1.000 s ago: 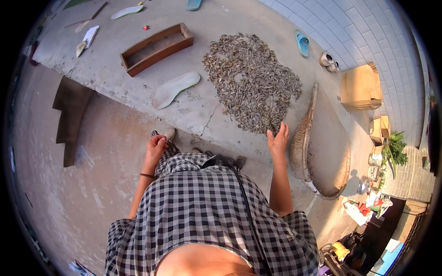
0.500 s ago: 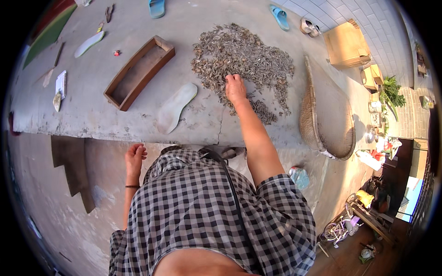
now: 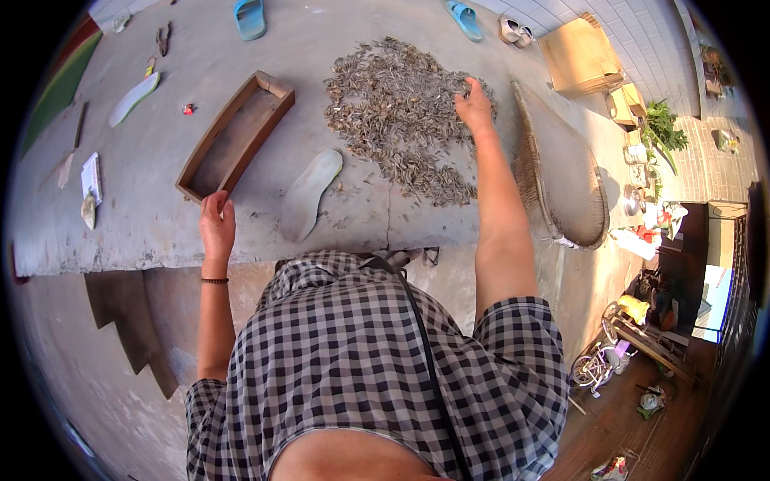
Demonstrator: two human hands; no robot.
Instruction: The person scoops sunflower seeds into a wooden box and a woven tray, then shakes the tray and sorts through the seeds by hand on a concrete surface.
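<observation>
Grey-brown seed pods or dried husks (image 3: 401, 112) lie spread in a loose pile on the raised concrete ledge. At the pile's right edge is my right hand (image 3: 476, 106), its fingers apart, and I see nothing held in it. My left hand (image 3: 216, 228) is at the near end of a long, shallow wooden tray (image 3: 239, 128), fingers closed on its corner. The tray stands slanted on the ledge, with only its bare bottom showing inside. Between tray and pile lies a pale shoe insole (image 3: 311, 196).
A woven scoop-shaped basket (image 3: 557, 168) stands right of the pile. Blue slippers (image 3: 250, 20), shoes (image 3: 515, 32) and a cardboard box (image 3: 579, 58) sit farther back. Another insole (image 3: 134, 100) lies far left. The ledge's front edge (image 3: 160, 264) runs just before me.
My left hand has risen from below the ledge to the tray's near corner. My right hand has moved rightward across the pile to its edge, its fingers spreading. The view has shifted slightly.
</observation>
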